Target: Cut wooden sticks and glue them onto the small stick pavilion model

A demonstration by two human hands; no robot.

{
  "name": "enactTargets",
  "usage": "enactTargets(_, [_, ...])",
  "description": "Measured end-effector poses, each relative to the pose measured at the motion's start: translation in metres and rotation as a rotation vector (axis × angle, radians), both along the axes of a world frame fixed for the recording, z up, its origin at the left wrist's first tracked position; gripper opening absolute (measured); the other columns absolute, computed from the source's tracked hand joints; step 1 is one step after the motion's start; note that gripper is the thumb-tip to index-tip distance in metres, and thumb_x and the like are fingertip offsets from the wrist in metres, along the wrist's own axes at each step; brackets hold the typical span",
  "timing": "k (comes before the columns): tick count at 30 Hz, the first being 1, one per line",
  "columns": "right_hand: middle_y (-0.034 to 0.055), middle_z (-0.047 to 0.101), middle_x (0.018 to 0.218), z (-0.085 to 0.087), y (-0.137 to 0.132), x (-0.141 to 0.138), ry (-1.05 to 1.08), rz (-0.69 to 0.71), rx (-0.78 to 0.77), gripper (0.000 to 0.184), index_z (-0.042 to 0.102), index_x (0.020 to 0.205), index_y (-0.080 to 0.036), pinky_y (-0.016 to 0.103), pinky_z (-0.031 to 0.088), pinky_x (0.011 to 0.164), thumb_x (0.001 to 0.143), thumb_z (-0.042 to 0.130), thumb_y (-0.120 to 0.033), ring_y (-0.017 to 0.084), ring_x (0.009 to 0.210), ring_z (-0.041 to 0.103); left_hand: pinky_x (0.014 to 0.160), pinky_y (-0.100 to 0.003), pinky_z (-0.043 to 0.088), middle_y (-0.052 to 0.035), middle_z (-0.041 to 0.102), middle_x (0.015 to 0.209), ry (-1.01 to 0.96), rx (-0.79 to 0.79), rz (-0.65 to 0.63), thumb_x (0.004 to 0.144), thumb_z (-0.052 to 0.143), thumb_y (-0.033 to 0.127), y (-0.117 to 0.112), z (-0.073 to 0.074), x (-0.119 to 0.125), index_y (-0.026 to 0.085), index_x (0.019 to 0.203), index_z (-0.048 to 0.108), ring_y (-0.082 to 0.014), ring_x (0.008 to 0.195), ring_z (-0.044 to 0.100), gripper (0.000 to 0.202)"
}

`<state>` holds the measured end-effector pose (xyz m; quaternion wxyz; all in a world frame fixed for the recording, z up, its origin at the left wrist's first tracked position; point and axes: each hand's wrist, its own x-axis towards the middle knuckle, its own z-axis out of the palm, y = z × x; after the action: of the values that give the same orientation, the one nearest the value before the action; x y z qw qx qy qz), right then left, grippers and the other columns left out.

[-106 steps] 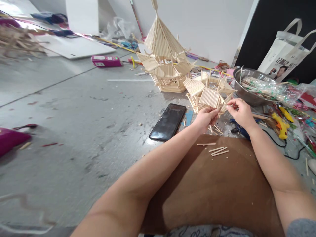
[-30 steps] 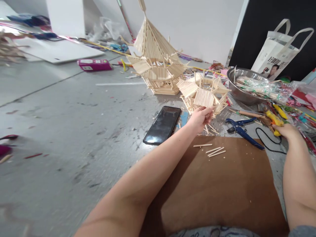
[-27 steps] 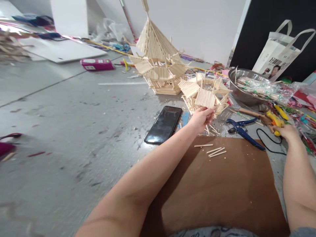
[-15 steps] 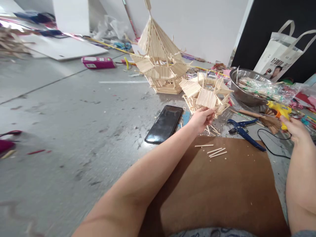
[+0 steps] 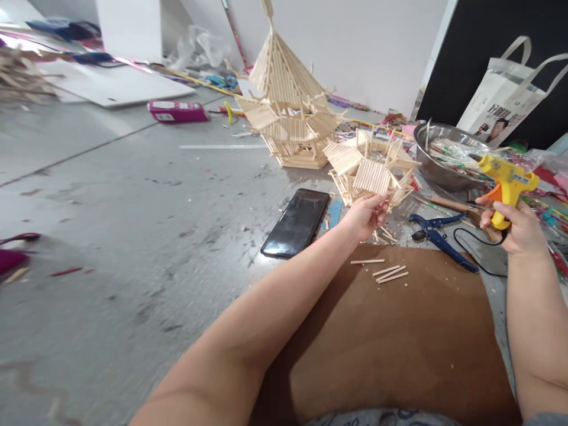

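Note:
In the head view, my right hand (image 5: 521, 228) grips a yellow hot glue gun (image 5: 506, 177) by its handle, nozzle pointing left, fingers by the orange trigger. My left hand (image 5: 368, 214) is closed in a pinch at the near edge of a small pavilion model (image 5: 371, 176) built of thin wooden sticks. What lies between those fingertips is too small to make out. Behind stands a taller stick pavilion (image 5: 290, 127) with a pointed roof. Several short cut sticks (image 5: 390, 273) lie on a brown board (image 5: 399, 343) in front of me.
Blue cutters (image 5: 437, 236) lie between the board and my right hand. A black phone (image 5: 296, 223) rests left of the small model. At the back right are a metal bowl (image 5: 437, 177) of bagged sticks and a white tote bag (image 5: 501, 100). A purple device (image 5: 176, 111) lies far left.
My right hand has lifted the glue gun from among the clutter and turned it, nozzle to the left. My left hand has barely moved, staying at the small model.

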<state>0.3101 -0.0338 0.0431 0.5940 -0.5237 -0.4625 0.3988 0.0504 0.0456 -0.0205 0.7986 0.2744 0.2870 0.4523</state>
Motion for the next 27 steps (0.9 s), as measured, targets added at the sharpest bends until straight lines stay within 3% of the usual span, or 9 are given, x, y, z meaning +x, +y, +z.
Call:
enactTargets(4, [0.0025, 0.065, 0.071, 0.0, -0.001, -0.005, -0.026, 0.055, -0.036, 0.022, 0.054, 0.085, -0.02, 0.021, 0.02, 0.03, 0.065, 0.064, -0.023, 0.01, 0.041, 0.051, 0.033, -0.015, 0.023, 0.0051, 0.045, 0.047, -0.014, 0.002, 0.025, 0.07, 0.063, 0.022, -0.001, 0.002, 0.002, 0.014, 0.063, 0.049, -0.0014, 0.034, 0.036, 0.018])
enactTargets(10, [0.0004, 0.061, 0.066, -0.006, 0.001, -0.008, 0.043, 0.135, -0.001, 0.019, 0.054, 0.079, -0.022, 0.024, 0.033, 0.036, 0.068, 0.063, -0.035, 0.011, 0.043, 0.052, 0.034, -0.015, 0.024, 0.005, 0.045, 0.048, 0.003, 0.015, 0.029, 0.07, 0.063, 0.02, -0.001, 0.002, 0.002, 0.015, 0.06, 0.043, -0.0015, 0.034, 0.036, 0.023])
enactTargets(15, [0.001, 0.061, 0.069, -0.009, 0.003, -0.007, 0.008, 0.147, -0.001, 0.019, 0.055, 0.08, -0.024, 0.023, 0.028, 0.027, 0.068, 0.062, -0.036, 0.012, 0.043, 0.052, 0.033, -0.015, 0.023, 0.0049, 0.045, 0.048, 0.011, 0.03, 0.02, 0.069, 0.062, 0.018, -0.001, 0.0, 0.002, 0.015, 0.058, 0.043, -0.0016, 0.034, 0.036, 0.023])
enactTargets(18, [0.0022, 0.064, 0.075, -0.008, 0.002, -0.011, -0.028, 0.146, 0.017, 0.018, 0.055, 0.082, -0.024, 0.023, 0.033, 0.03, 0.068, 0.062, -0.032, 0.012, 0.043, 0.053, 0.033, -0.015, 0.023, 0.0048, 0.047, 0.049, 0.046, 0.066, -0.012, 0.066, 0.066, 0.021, -0.002, -0.004, 0.001, 0.015, 0.059, 0.044, -0.0018, 0.034, 0.037, 0.023])
enactTargets(21, [0.0047, 0.066, 0.089, -0.007, -0.001, -0.019, -0.035, 0.143, 0.021, 0.019, 0.055, 0.084, -0.023, 0.024, 0.037, 0.034, 0.067, 0.063, -0.029, 0.01, 0.042, 0.052, 0.034, -0.016, 0.022, 0.0049, 0.047, 0.048, 0.14, 0.155, -0.043, 0.064, 0.067, 0.026, -0.007, -0.008, 0.0, 0.015, 0.061, 0.048, -0.0017, 0.034, 0.037, 0.023])
enactTargets(27, [0.0052, 0.063, 0.101, -0.007, -0.007, -0.031, -0.095, 0.259, -0.005, 0.028, 0.056, 0.095, -0.022, 0.026, 0.041, 0.04, 0.068, 0.063, -0.023, 0.007, 0.041, 0.048, 0.037, -0.016, 0.026, 0.005, 0.047, 0.045, 0.473, 0.532, 0.036, 0.067, 0.064, 0.027, -0.018, -0.012, -0.002, 0.014, 0.061, 0.059, -0.0013, 0.035, 0.034, 0.015])
